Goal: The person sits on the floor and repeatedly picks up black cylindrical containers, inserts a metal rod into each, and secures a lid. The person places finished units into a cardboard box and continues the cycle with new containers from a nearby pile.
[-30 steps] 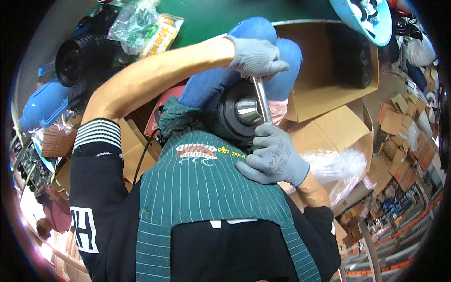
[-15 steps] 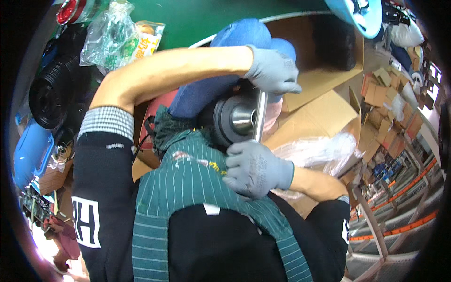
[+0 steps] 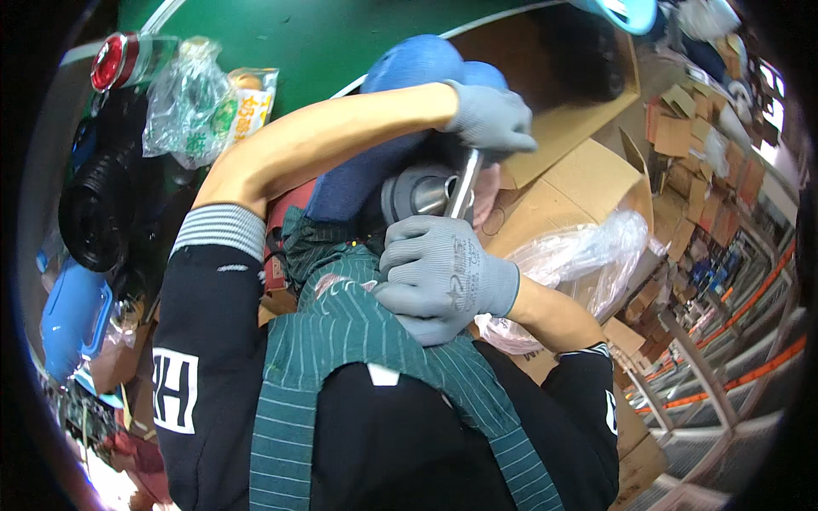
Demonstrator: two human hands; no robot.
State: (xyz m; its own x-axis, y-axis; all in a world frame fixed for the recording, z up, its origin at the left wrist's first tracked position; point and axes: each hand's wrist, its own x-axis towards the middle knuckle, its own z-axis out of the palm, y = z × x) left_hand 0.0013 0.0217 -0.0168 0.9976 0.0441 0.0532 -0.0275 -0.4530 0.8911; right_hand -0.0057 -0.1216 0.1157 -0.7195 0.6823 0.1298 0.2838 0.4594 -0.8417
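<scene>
A shiny metal tube (image 3: 464, 185) stands tilted between my two grey-gloved hands. My left hand (image 3: 490, 117) is closed over its far end. Lower down, my right hand (image 3: 443, 277) wraps round the near end, close to my apron. Just left of the tube sits a dark round disc-shaped part (image 3: 399, 198) with a short silver metal collar (image 3: 433, 196) at its middle. My hands partly hide this part, and I cannot tell whether the tube touches the collar.
An open cardboard box (image 3: 584, 192) with clear plastic wrap (image 3: 588, 260) lies to the right. Several black round discs (image 3: 94, 209) are stacked at left, near a blue plastic container (image 3: 75, 319). Clear bags (image 3: 192, 106) and a red-lidded jar (image 3: 115, 61) rest on the green surface (image 3: 298, 34).
My right hand and the tube's near end have shifted up and slightly left. The dark round part shows less behind my hands. The whole view has turned a little.
</scene>
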